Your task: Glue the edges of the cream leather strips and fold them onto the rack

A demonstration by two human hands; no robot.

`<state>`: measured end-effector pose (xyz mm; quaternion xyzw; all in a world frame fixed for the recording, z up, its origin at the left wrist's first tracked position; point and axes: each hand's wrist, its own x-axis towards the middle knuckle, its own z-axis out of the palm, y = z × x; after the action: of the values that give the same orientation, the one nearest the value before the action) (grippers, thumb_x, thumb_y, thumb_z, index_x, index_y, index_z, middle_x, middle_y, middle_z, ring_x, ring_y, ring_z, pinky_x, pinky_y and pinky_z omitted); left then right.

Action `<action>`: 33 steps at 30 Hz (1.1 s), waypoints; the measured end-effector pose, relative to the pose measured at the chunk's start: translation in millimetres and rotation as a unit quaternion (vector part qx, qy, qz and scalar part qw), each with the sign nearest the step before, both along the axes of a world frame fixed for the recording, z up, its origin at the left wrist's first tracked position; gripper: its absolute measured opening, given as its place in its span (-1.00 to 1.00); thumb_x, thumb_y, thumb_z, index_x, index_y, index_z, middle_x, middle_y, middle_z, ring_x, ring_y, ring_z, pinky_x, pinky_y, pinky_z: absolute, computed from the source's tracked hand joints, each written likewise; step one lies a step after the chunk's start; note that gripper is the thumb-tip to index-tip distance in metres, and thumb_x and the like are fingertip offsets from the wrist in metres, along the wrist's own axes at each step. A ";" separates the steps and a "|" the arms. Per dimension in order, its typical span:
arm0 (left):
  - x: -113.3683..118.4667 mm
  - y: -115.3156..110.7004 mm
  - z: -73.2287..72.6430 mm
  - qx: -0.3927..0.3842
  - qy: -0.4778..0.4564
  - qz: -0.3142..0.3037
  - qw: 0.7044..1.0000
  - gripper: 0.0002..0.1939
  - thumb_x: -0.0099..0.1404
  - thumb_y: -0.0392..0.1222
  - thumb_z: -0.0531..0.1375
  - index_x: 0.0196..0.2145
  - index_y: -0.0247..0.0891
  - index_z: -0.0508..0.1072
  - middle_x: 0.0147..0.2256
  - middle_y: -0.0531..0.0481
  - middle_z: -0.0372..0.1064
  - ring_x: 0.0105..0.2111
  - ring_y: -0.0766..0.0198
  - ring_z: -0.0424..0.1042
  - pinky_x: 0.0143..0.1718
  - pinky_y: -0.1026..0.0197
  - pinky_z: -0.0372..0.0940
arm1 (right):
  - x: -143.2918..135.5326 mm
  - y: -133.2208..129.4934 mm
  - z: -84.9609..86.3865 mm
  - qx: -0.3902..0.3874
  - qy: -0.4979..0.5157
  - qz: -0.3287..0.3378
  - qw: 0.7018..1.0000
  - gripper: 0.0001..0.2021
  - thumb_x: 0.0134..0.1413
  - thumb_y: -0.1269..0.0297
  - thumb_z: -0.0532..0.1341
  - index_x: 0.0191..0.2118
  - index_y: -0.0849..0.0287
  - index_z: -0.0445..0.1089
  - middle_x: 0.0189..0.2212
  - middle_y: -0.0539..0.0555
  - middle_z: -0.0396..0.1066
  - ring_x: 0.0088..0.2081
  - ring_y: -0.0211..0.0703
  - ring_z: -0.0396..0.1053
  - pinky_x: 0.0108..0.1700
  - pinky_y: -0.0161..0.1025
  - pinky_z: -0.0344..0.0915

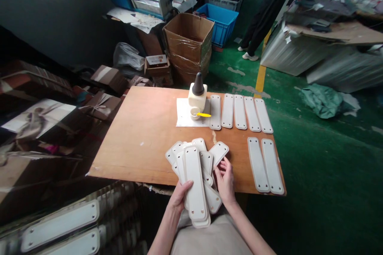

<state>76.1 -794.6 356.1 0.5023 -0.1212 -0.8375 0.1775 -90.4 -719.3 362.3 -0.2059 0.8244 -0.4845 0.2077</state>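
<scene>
My left hand (pixel 179 197) grips the near end of a fanned stack of cream oblong leather pieces (pixel 196 175) at the near edge of the wooden board (pixel 143 135). My right hand (pixel 225 181) holds the right side of the same stack, fingers on one piece that sticks out to the right (pixel 219 152). Several single pieces lie in a row (pixel 239 111) at the far right of the board, and two more (pixel 265 165) lie side by side at the right edge. A glue bottle with a dark cone cap (pixel 198 91) stands on white paper (pixel 184 113) beside a small cup with a yellow brush (pixel 200 114).
More cream pieces (pixel 60 225) lie on a stack at the lower left. Boxes and wrapped goods (pixel 38 123) crowd the left. An open cardboard box (pixel 188 44) and a blue crate (pixel 223 22) stand beyond the board. A person (pixel 266 12) stands on the green floor, far right.
</scene>
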 end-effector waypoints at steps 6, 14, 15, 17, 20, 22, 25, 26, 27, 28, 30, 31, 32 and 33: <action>-10.2 -1.6 7.1 -0.068 -0.031 0.004 0.997 -0.37 -0.08 -0.20 0.45 -0.03 -0.37 0.45 -0.11 -0.29 0.52 -0.13 -0.06 0.52 -0.09 0.07 0.41 | 33.5 1.4 7.2 0.096 0.061 0.244 0.963 -0.59 -0.14 0.09 0.38 -0.14 0.10 0.36 -0.13 0.14 0.39 -0.07 0.09 0.35 -0.07 -0.05 0.35; -21.5 3.9 7.6 -0.113 -0.077 0.009 0.991 -0.31 -0.09 -0.18 0.47 0.01 -0.34 0.40 -0.03 -0.32 0.47 -0.07 -0.05 0.49 -0.06 0.04 0.41 | -3.6 -0.6 -18.9 -0.025 -0.296 0.130 0.946 -0.56 -0.19 0.11 0.40 -0.17 0.19 0.36 -0.23 0.16 0.52 -0.20 0.04 0.47 -0.12 -0.06 0.39; -20.9 3.6 7.0 -0.110 -0.079 0.003 0.991 -0.32 -0.09 -0.19 0.47 0.00 -0.34 0.41 -0.04 -0.32 0.48 -0.08 -0.05 0.50 -0.07 0.03 0.42 | -8.7 0.1 -19.7 -0.053 -0.346 0.113 0.930 -0.51 -0.22 0.12 0.42 -0.14 0.19 0.36 -0.20 0.17 0.52 -0.16 0.05 0.47 -0.09 -0.05 0.38; -20.2 2.6 5.8 -0.114 -0.096 -0.003 0.989 -0.36 -0.10 -0.22 0.48 -0.04 -0.36 0.42 -0.06 -0.32 0.49 -0.11 -0.04 0.51 -0.09 0.04 0.43 | -14.2 3.0 -19.9 -0.089 -0.420 0.090 0.899 -0.45 -0.26 0.15 0.45 -0.09 0.19 0.35 -0.18 0.17 0.53 -0.13 0.05 0.47 -0.05 -0.04 0.38; -20.3 1.3 5.0 -0.128 -0.128 0.001 0.983 -0.40 -0.09 -0.26 0.47 -0.07 -0.36 0.44 -0.08 -0.29 0.51 -0.12 -0.01 0.52 -0.13 0.08 0.45 | -17.8 12.8 -20.5 -0.112 -0.442 0.043 0.889 -0.44 -0.22 0.15 0.44 -0.04 0.18 0.35 -0.14 0.17 0.52 -0.12 0.03 0.47 -0.02 -0.05 0.37; -19.4 0.6 4.9 -0.133 -0.144 0.005 0.981 -0.41 -0.08 -0.28 0.46 -0.07 -0.35 0.43 -0.10 -0.27 0.52 -0.14 0.00 0.53 -0.16 0.10 0.46 | -24.7 23.3 -23.1 -0.116 -0.409 0.012 0.905 -0.46 -0.19 0.14 0.43 -0.04 0.18 0.35 -0.11 0.18 0.51 -0.10 0.02 0.47 0.00 -0.06 0.36; -14.0 -1.2 3.4 -0.134 -0.168 -0.001 0.977 -0.42 -0.08 -0.29 0.46 -0.07 -0.35 0.43 -0.13 -0.25 0.54 -0.17 0.00 0.54 -0.20 0.11 0.48 | -48.6 42.6 -30.5 -0.082 -0.320 0.001 0.944 -0.49 -0.14 0.07 0.38 -0.06 0.19 0.36 -0.13 0.18 0.52 -0.10 0.03 0.47 -0.04 -0.07 0.37; -11.5 -2.1 2.3 -0.132 -0.179 -0.003 0.975 -0.43 -0.08 -0.29 0.46 -0.08 -0.35 0.43 -0.14 -0.25 0.54 -0.17 0.00 0.54 -0.20 0.11 0.48 | -59.5 48.8 -33.4 -0.053 -0.277 0.001 0.959 -0.51 -0.12 0.02 0.34 -0.08 0.19 0.36 -0.14 0.17 0.52 -0.12 0.04 0.47 -0.08 -0.07 0.38; -8.9 -3.0 0.9 -0.131 -0.188 -0.005 0.973 -0.44 -0.08 -0.29 0.46 -0.09 -0.35 0.44 -0.15 -0.25 0.54 -0.18 0.00 0.55 -0.21 0.11 0.48 | -71.0 54.4 -36.2 -0.019 -0.233 -0.001 0.972 -0.52 -0.10 -0.02 0.29 -0.11 0.19 0.37 -0.17 0.18 0.53 -0.15 0.05 0.47 -0.12 -0.07 0.39; -6.5 -3.8 -0.7 -0.129 -0.196 -0.007 0.972 -0.45 -0.07 -0.28 0.46 -0.09 -0.35 0.44 -0.15 -0.25 0.54 -0.19 0.00 0.55 -0.21 0.11 0.48 | -82.4 59.2 -38.8 0.015 -0.191 -0.007 0.982 -0.53 -0.11 -0.06 0.25 -0.15 0.19 0.37 -0.21 0.19 0.53 -0.18 0.07 0.47 -0.16 -0.07 0.39; -3.1 -4.9 -3.7 -0.125 -0.203 -0.011 0.971 -0.47 -0.05 -0.27 0.45 -0.09 -0.35 0.43 -0.16 -0.25 0.54 -0.21 0.01 0.55 -0.22 0.10 0.49 | -102.4 66.2 -42.6 0.070 -0.120 -0.033 0.990 -0.57 -0.16 -0.10 0.23 -0.29 0.16 0.35 -0.30 0.21 0.51 -0.22 0.13 0.46 -0.20 -0.03 0.35; -2.3 -5.1 -4.9 -0.125 -0.202 -0.014 0.971 -0.47 -0.04 -0.27 0.44 -0.09 -0.35 0.43 -0.16 -0.25 0.54 -0.21 0.02 0.56 -0.22 0.10 0.49 | -109.8 68.4 -43.6 0.088 -0.094 -0.050 0.990 -0.60 -0.20 -0.10 0.24 -0.35 0.14 0.32 -0.33 0.22 0.49 -0.22 0.16 0.43 -0.20 -0.02 0.32; -2.0 -5.3 -5.6 -0.124 -0.201 -0.015 0.972 -0.48 -0.03 -0.27 0.44 -0.09 -0.35 0.42 -0.16 -0.25 0.54 -0.21 0.03 0.56 -0.22 0.10 0.49 | -115.2 69.9 -43.8 0.100 -0.073 -0.066 0.990 -0.62 -0.24 -0.09 0.25 -0.40 0.11 0.28 -0.34 0.23 0.46 -0.20 0.19 0.41 -0.19 0.00 0.29; -2.3 -5.3 -6.0 -0.124 -0.201 -0.014 0.972 -0.48 -0.02 -0.28 0.43 -0.09 -0.35 0.42 -0.15 -0.25 0.54 -0.22 0.04 0.56 -0.21 0.11 0.49 | -118.6 70.9 -43.3 0.111 -0.049 -0.080 0.989 -0.63 -0.25 -0.08 0.25 -0.43 0.09 0.23 -0.32 0.24 0.44 -0.16 0.22 0.37 -0.17 0.00 0.26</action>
<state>73.9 -799.9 350.0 0.6327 -0.2649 -0.7001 0.1985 -209.0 -648.4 319.0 -0.0909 0.8755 -0.4150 0.2301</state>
